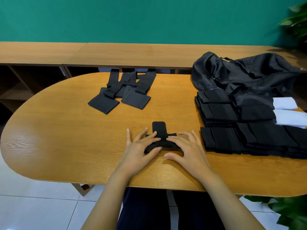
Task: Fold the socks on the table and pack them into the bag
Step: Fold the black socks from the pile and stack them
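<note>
A black sock pair (158, 130) lies crossed in the near middle of the wooden table (66, 130), one end pointing away from me. My left hand (141, 150) rests on its left part, thumb under the edge of the bundle and fingers on top. My right hand (186, 146) presses its right part with fingers spread, thumb off the fabric. Several black socks (123, 92) lie unfolded at the far middle. A black bag (245, 73) lies slumped at the far right. Stacks of folded black socks (232, 130) sit in front of it.
Two white folded socks (287, 110) lie at the right edge beside the stacks. A long wooden shelf unit (116, 53) runs behind the table against a green wall. Green plants stand at the top right (297, 22) and bottom right (289, 211).
</note>
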